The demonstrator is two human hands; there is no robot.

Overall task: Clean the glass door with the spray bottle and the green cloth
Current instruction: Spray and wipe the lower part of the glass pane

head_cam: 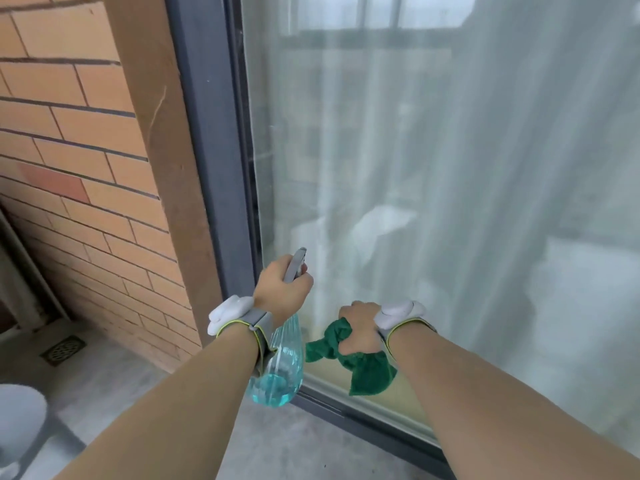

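The left hand (281,289) holds the clear plastic spray bottle with pale blue liquid (277,368) by its grey trigger head, the grip closed around the neck, with the nozzle pointing up toward the pane and the body hanging below the wrist. The right hand (358,327) holds the bunched dark green cloth (367,368), the grip closed tightly around its middle, with loose ends hanging to either side. Both hands are positioned near the lower left corner of the glass door with the dark grey metal frame (450,168); whether the cloth touches the pane cannot be told. A sheer white curtain (519,133) hangs behind the glass. An orange tiled wall (69,133) stands to the left, above a grey concrete floor (277,445) with a metal floor drain (64,349).
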